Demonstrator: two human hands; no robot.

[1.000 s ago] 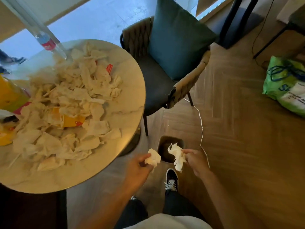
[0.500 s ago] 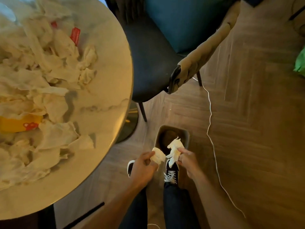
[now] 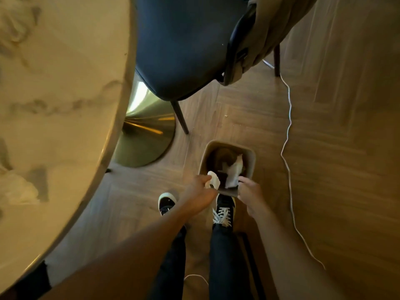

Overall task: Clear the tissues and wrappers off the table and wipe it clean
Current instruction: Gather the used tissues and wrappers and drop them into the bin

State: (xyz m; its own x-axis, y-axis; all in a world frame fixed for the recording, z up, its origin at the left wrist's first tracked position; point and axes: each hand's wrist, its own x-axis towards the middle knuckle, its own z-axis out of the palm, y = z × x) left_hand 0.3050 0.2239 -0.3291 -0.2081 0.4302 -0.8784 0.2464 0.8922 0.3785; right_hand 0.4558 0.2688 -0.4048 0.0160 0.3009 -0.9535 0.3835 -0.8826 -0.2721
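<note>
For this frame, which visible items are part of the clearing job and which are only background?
Job items:
left hand, gripping a crumpled tissue
right hand, pinching a torn tissue
bin beneath both tissues
table, tissue left on it

Background:
chair
white cable
shoes

Tabletop (image 3: 65, 105): far left.
Chair (image 3: 184, 46): right of tabletop, far.
Bin (image 3: 251, 161): on floor (image 3: 346, 148), nearer than chair.
Cable (image 3: 289, 131): right of bin.
Tissue (image 3: 234, 172): in bin.
</note>
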